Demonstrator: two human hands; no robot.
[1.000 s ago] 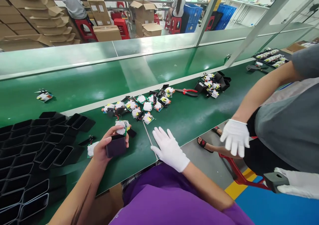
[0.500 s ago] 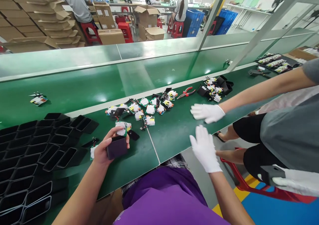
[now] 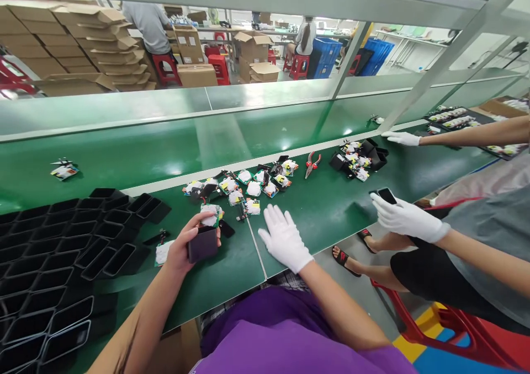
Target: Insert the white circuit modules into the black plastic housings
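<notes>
We're gripping a black housing (image 3: pixel 202 244) in our bare left hand (image 3: pixel 182 250), fingers clamped round it, w/ a small white-and-green circuit board (image 3: pixel 210 215) sitting at its open top under the thumb. Same grip as 1 s ago, so the board looks only part-seated, not pushed home yet. Our gloved right hand (image 3: pixel 285 239) is lying open and flat on the green bench (image 3: pixel 314 208), holding nothing; half a sec ago it was out off the bench edge to the right, now it's coming back beside the loose boards pile (image 3: pixel 244 183). We're judging it's free to pick or press next.

Co-worker's gloved hand (image 3: pixel 403 217) is now holding a black piece, their other glove (image 3: pixel 401 138) reaching far along the bench; before they were nearer the 2nd pile (image 3: pixel 358 156). Red pliers (image 3: pixel 310 163) lying between the piles. Empty black housings (image 3: pixel 62 252) stacked at left.
</notes>
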